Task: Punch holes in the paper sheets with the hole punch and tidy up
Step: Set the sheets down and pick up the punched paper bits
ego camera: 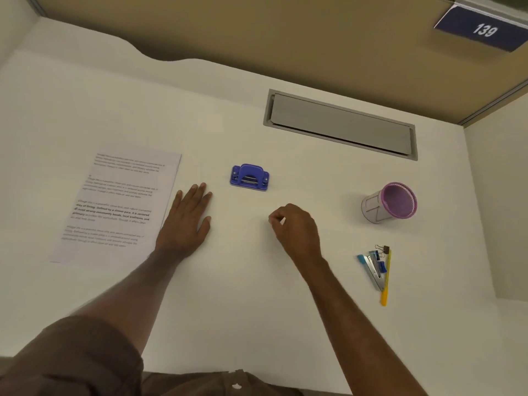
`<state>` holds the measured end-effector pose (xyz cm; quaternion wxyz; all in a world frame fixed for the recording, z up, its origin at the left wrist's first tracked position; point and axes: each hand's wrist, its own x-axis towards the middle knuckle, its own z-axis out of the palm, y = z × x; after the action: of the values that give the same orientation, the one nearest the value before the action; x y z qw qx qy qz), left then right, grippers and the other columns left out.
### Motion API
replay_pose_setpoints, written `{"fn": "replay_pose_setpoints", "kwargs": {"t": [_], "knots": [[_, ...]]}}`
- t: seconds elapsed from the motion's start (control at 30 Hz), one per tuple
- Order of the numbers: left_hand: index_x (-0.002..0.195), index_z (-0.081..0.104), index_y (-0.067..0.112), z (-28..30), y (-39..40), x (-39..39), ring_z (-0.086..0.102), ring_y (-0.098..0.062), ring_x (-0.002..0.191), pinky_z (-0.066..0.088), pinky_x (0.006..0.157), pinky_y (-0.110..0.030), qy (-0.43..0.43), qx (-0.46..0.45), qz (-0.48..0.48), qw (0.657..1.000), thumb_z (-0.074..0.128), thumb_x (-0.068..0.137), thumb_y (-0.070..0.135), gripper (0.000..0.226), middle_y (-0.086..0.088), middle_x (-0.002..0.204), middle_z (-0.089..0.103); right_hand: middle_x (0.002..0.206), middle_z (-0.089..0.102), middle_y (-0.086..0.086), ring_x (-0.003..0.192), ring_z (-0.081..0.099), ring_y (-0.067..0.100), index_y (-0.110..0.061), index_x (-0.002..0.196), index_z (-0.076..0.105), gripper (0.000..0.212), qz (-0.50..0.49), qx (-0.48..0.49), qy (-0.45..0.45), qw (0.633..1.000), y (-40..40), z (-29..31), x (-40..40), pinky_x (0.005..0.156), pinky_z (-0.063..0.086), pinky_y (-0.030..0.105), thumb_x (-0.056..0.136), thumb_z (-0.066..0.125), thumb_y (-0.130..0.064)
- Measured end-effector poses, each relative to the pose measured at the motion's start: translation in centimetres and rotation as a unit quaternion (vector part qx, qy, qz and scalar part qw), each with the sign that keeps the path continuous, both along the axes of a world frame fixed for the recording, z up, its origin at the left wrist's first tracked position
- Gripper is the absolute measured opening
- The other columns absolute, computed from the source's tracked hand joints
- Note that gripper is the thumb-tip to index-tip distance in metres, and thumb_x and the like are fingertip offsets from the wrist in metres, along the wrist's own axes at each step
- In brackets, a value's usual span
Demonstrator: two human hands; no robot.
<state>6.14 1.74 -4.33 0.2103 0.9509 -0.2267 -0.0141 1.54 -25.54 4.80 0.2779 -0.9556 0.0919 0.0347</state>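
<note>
A blue hole punch stands on the white desk, a little beyond my two hands. A stack of printed paper sheets lies flat at the left. My left hand rests palm down on the desk with fingers spread, right beside the sheets' right edge, holding nothing. My right hand sits on the desk below and right of the punch, fingers curled into a loose fist with nothing visible in it.
A pink mesh pen cup lies tipped at the right. Below it lies a small heap of stationery: a stapler, binder clips and a yellow pen. A grey cable hatch is set in the desk's far side, before a tan partition.
</note>
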Motion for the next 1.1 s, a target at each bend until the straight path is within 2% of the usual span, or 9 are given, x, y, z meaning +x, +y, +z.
{"fn": "replay_pose_setpoints", "kwargs": {"t": [0.17,0.47,0.63,0.77,1.0,1.1], "knots": [[0.155,0.033,0.009,0.0,0.0,0.0,0.020,-0.025,0.156,0.015,0.127,-0.051,-0.004,-0.004,0.003,1.000,0.036,0.099,0.031,0.060,-0.008,0.167,0.023,0.095,0.067,0.000,0.088,0.062,0.020,-0.017,0.094,0.071,0.019,0.026,-0.044,0.044,0.998,3.7,-2.9,-0.1,0.078,0.051,0.037,0.095,0.053,-0.020],[0.156,0.033,0.009,0.0,-0.1,-0.1,0.019,-0.024,0.156,0.015,0.127,-0.050,-0.005,-0.010,0.009,1.000,0.038,0.099,0.029,0.060,-0.008,0.167,0.023,0.092,0.063,0.003,0.086,0.060,0.023,-0.014,0.092,0.069,0.022,0.016,-0.082,0.036,0.996,4.9,-3.4,0.4,0.069,0.044,0.032,0.095,0.048,-0.012],[0.156,0.033,0.009,0.1,-0.1,-0.2,0.018,-0.024,0.156,0.014,0.128,-0.050,-0.005,-0.009,0.011,1.000,0.038,0.099,0.028,0.060,-0.008,0.168,0.022,0.096,0.067,0.005,0.092,0.062,0.022,-0.012,0.096,0.073,0.019,0.014,-0.019,0.029,0.999,5.3,-3.4,0.1,0.080,0.052,0.038,0.096,0.054,-0.011],[0.155,0.034,0.009,0.1,-0.2,-0.2,0.020,-0.025,0.156,0.015,0.127,-0.050,-0.010,-0.014,0.011,1.000,0.040,0.099,0.027,0.059,-0.008,0.167,0.025,0.092,0.068,0.004,0.088,0.063,0.021,-0.012,0.091,0.073,0.016,-0.013,-0.004,0.001,1.000,4.7,-3.4,-0.5,0.079,0.052,0.038,0.096,0.057,-0.012],[0.156,0.033,0.010,0.0,-0.1,-0.2,0.018,-0.023,0.156,0.014,0.128,-0.050,-0.007,-0.012,0.010,1.000,0.037,0.099,0.029,0.059,-0.007,0.168,0.023,0.100,0.067,0.002,0.096,0.061,0.021,-0.015,0.102,0.072,0.021,0.048,-0.060,0.010,0.997,4.5,-3.4,-0.7,0.079,0.053,0.038,0.099,0.052,-0.019],[0.156,0.033,0.010,0.0,-0.2,-0.2,0.017,-0.023,0.156,0.014,0.128,-0.050,-0.006,-0.010,0.012,1.000,0.036,0.099,0.030,0.060,-0.006,0.168,0.022,0.102,0.066,0.002,0.095,0.060,0.022,-0.015,0.103,0.071,0.021,0.090,-0.096,0.010,0.991,4.7,-3.3,-0.4,0.073,0.054,0.040,0.100,0.051,-0.020]]}}
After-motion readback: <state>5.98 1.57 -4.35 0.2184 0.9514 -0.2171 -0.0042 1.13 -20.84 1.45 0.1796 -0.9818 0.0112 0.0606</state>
